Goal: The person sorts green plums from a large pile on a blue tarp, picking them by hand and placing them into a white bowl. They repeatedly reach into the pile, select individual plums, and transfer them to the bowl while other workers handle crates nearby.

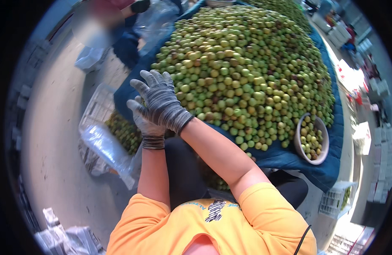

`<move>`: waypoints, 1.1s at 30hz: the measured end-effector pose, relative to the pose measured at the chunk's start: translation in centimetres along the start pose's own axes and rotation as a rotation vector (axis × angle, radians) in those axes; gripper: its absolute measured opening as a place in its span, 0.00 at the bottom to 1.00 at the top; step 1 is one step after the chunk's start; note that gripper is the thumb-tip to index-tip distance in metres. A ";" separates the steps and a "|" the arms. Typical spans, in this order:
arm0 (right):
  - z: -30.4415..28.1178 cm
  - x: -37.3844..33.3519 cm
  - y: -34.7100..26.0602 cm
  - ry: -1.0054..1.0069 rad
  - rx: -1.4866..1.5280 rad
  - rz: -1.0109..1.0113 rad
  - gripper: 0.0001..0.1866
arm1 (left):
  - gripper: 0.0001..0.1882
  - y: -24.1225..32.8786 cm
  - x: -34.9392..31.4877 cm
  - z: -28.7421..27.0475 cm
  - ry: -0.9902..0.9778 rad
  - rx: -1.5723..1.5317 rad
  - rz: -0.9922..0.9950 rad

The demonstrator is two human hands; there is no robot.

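Observation:
Both hands wear grey knit gloves and meet at the left edge of a heap of small round green-brown fruit (242, 63), which look like jujubes. My right hand (160, 100) reaches across over the left one, its fingers stretched and apart, with the fruit just beyond its fingertips. Below and partly behind it is my left hand (147, 125), its visible fingers extended and the rest covered by the right hand. No fruit shows in either hand. Under the heap lies a blue quilted cloth (132, 87).
A pale bowl (298, 142) of fruit sits at the heap's right edge. To the left stand a white crate (96, 102) with fruit beside it and clear plastic bags (104, 142). A person (128, 42) is at the upper left. Another crate (332, 202) is lower right.

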State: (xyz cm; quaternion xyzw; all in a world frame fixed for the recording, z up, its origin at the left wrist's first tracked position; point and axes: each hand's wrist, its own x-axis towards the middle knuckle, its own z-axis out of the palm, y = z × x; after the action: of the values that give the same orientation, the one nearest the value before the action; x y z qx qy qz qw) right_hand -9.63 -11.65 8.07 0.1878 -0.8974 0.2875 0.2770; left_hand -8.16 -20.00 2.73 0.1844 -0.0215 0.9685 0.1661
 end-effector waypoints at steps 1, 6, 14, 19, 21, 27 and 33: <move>0.5 0.3 -1.2 -0.031 0.077 0.015 0.34 | 0.20 2.4 -0.9 -0.3 0.032 0.040 0.031; -0.1 -2.2 -3.4 0.006 0.387 -0.136 0.31 | 0.22 15.0 -6.2 -4.0 0.613 0.387 0.510; -13.3 -6.7 12.2 0.104 0.221 0.157 0.21 | 0.33 18.5 -3.4 -6.4 1.135 0.689 0.130; -20.0 -5.9 28.1 0.230 0.138 0.672 0.21 | 0.22 -0.3 8.4 0.7 0.439 0.676 0.141; -22.1 -3.7 33.5 0.298 -0.111 0.673 0.19 | 0.21 -6.5 10.3 0.6 0.221 0.819 0.005; -26.0 3.7 43.2 0.180 -0.492 0.794 0.17 | 0.13 -14.8 9.2 -6.2 0.184 1.365 -0.325; -25.3 8.9 53.5 0.151 -0.493 0.832 0.20 | 0.14 -15.1 11.6 -7.0 0.216 1.344 -0.416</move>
State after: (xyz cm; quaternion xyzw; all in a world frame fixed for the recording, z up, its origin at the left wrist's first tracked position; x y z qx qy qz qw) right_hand -33.27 43.38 8.67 -0.2794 -0.9151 0.1656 0.2389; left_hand -15.80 -1.39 0.17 0.1501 0.6327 0.7331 0.1992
